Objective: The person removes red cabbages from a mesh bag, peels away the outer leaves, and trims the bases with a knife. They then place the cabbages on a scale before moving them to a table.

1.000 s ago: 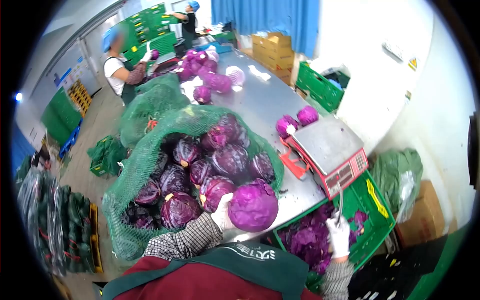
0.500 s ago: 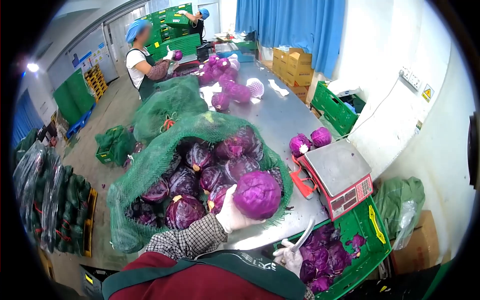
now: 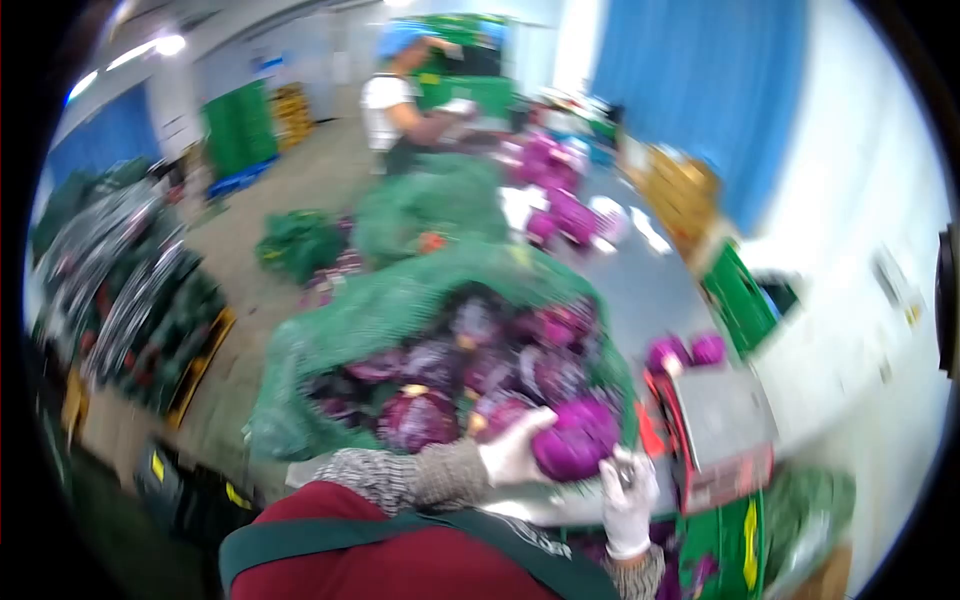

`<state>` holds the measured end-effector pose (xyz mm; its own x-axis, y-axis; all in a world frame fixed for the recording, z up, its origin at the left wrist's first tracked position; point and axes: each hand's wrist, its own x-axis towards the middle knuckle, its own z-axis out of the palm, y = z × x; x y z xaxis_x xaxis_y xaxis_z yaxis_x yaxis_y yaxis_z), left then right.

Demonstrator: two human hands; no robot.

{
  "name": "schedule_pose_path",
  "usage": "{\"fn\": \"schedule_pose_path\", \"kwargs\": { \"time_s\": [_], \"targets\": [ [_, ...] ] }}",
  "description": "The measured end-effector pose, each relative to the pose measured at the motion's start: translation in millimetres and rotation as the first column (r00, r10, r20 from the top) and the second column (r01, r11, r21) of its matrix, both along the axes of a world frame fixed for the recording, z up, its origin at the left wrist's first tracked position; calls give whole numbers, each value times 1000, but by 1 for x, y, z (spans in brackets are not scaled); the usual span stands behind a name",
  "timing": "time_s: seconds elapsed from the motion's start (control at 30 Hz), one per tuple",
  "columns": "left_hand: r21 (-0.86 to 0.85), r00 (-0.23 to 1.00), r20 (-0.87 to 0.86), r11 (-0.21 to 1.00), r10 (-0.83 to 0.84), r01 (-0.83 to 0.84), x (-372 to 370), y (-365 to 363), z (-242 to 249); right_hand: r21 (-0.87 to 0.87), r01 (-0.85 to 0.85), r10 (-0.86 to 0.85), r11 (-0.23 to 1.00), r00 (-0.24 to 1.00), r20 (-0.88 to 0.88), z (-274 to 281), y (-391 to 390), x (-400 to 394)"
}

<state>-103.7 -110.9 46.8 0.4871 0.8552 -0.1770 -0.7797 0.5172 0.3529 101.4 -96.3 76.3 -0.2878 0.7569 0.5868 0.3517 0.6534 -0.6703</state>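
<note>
My left hand point(image 3: 512, 450), in a white glove, holds a trimmed red cabbage point(image 3: 577, 440) from its left side, above the table's near edge. At the cabbage's right side is my gloved right hand point(image 3: 628, 505), its fingers curled around a knife point(image 3: 625, 468); motion blur and the fingers hide most of the blade. Just beyond my left hand, a green mesh bag point(image 3: 330, 345) lies with its mouth spread, full of dark red cabbages point(image 3: 418, 418). Below my right hand, a green crate point(image 3: 722, 540) with purple leaves in it is partly covered by my arm.
A red weighing scale point(image 3: 722, 425) stands on the right, with an orange-red tool point(image 3: 650, 428) beside it and two cabbages point(image 3: 670, 355) behind. Farther along the metal table point(image 3: 640, 290) are another mesh bag point(image 3: 430, 205) and more cabbages point(image 3: 575, 215). A person point(image 3: 400, 105) stands at the far left side.
My right hand has risen from over the crate to the held cabbage, bringing the knife along. The cabbage in my left hand has come lower and nearer. The view has swung left.
</note>
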Motion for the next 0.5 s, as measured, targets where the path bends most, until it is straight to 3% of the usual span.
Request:
{"fn": "schedule_pose_path", "kwargs": {
  "time_s": [0.03,0.1,0.17,0.23,0.3,0.33,0.37,0.4,0.43,0.47,0.5],
  "targets": [
    [24,1000,2,1000,-12,12,0,-4,-4,110,-33,29,993,999,36,-12,6,-6],
    [-12,997,80,1000,3,-2,2,-13,-16,-45,-17,18,999,999,30,-16,4,-7],
    [-49,999,46,999,-20,23,1,-13,-44,52,-59,54,997,994,95,-42,15,2],
    [-35,988,-136,996,74,-79,0,-7,-74,163,-38,1,986,975,224,-88,50,21],
    [-13,953,-289,995,93,-101,-7,-18,-64,-74,-66,81,995,972,218,-47,28,6],
    [9,965,-249,997,79,-79,-7,-19,-73,-195,-81,122,978,970,208,-18,6,-2],
    [-44,943,-325,995,73,-92,-12,-23,-57,-313,-96,163,945,967,194,-2,-7,-6],
    [-11,948,-281,988,148,-157,-11,-36,-44,-567,-142,184,811,983,16,1,-9,-8],
    [19,948,-235,976,215,-217,-9,-53,-21,-659,-197,167,726,980,-108,-8,-7,-7],
    [-17,910,-353,971,218,-239,-15,-47,-38,-717,-209,185,665,976,-114,-11,-4,-3],
    [-83,841,-502,957,202,-279,-18,-63,-1,-771,-218,199,599,973,-120,-6,-7,-3]
  ]
}}
